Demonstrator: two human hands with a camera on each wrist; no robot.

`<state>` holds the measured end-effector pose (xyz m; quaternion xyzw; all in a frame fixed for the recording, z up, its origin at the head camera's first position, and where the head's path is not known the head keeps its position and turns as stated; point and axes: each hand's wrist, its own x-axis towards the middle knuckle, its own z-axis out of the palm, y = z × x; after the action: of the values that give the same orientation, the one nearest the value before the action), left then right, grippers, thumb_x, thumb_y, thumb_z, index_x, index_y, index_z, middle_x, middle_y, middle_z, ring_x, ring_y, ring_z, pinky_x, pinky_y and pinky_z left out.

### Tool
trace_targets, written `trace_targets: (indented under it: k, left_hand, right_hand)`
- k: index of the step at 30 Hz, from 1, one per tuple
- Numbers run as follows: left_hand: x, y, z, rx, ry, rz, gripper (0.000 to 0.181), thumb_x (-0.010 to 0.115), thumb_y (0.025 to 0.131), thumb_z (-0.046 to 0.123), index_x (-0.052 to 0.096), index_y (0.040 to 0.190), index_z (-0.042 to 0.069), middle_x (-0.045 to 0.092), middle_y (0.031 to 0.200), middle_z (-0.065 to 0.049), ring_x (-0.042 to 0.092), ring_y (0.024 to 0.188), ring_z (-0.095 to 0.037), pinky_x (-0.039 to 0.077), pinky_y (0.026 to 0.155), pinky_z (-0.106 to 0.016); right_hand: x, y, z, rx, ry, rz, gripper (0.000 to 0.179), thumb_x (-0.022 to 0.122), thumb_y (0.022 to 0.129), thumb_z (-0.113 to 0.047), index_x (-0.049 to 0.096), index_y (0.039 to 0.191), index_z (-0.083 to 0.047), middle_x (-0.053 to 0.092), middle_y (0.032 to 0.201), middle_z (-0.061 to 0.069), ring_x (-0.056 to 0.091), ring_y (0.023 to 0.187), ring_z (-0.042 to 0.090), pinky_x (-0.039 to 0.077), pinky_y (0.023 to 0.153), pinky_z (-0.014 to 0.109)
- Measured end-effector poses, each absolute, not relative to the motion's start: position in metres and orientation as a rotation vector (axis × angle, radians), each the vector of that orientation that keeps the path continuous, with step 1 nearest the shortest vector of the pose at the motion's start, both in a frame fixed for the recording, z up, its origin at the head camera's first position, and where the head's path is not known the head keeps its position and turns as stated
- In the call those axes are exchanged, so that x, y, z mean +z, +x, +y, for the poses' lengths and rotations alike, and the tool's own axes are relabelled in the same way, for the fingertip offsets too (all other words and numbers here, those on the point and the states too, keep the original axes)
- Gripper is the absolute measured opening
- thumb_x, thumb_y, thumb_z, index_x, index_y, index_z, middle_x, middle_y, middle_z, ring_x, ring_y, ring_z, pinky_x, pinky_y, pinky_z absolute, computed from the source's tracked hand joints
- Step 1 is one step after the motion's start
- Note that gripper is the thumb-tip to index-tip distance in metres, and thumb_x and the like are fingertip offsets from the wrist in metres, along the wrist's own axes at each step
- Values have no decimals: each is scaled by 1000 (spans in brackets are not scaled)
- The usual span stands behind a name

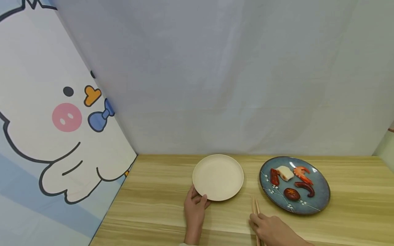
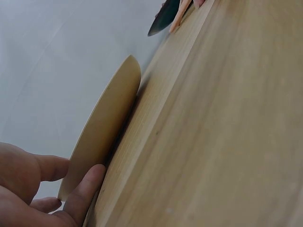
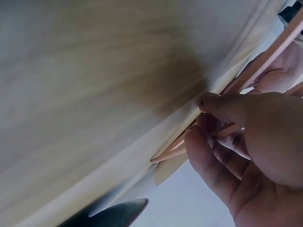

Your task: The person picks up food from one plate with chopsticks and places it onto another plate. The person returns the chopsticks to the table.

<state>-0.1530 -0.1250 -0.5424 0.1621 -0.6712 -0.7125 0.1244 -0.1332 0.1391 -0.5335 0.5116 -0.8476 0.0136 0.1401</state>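
Note:
My left hand holds the near left rim of an empty cream plate on the wooden table. In the left wrist view, thumb and fingers sit on either side of the plate's edge. My right hand grips a pair of wooden chopsticks, low over the table, tips pointing away from me. To the right of the chopsticks lies a blue-grey plate with a white blossom pattern. On it are a shrimp, a mushroom, a white piece, a red piece and a dark curled piece.
The wooden table meets a pale grey cloth wall at its back edge. On the left stands a panel with a cartoon white bird. A gap of bare wood separates the two plates.

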Motion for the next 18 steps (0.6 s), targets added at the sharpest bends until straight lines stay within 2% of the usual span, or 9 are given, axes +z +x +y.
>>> trace_targets:
  k: [4, 9, 13, 18]
  left_hand:
    - [-544, -154, -125, -2076, 476, -1958, 66, 64, 97, -14, 34, 157, -14, 56, 131, -30, 65, 92, -19, 66, 72, -25]
    - [-545, -154, -126, -2077, 477, -1956, 66, 64, 97, -14, 35, 157, -14, 56, 131, -30, 65, 91, -18, 66, 72, -25]
    - [-544, -154, -125, -2081, 475, -1949, 66, 64, 97, -14, 35, 157, -14, 56, 131, -30, 65, 91, -18, 66, 72, -25]
    - [-544, -154, -125, -2084, 474, -1940, 66, 64, 97, -14, 35, 157, -14, 57, 130, -30, 66, 90, -17, 66, 72, -25]
  right_hand:
    - [-562, -142, 145, 77, 1478, -2412, 68, 61, 90, -77, 71, 96, -10, 50, 87, -4, 45, 67, 5, 30, 37, 19]
    - [-590, -152, 152, 97, 1491, -2455, 77, 47, 92, -84, 73, 102, -11, 53, 89, -5, 47, 69, 5, 29, 39, 18]
    - [-584, -151, 153, 122, 1496, -2483, 79, 51, 90, -85, 73, 104, -11, 55, 90, -5, 50, 70, 7, 34, 40, 19]
    - [-552, -142, 150, 102, 1517, -2495, 74, 60, 88, -81, 73, 103, -10, 53, 88, -5, 49, 68, 7, 36, 41, 20]
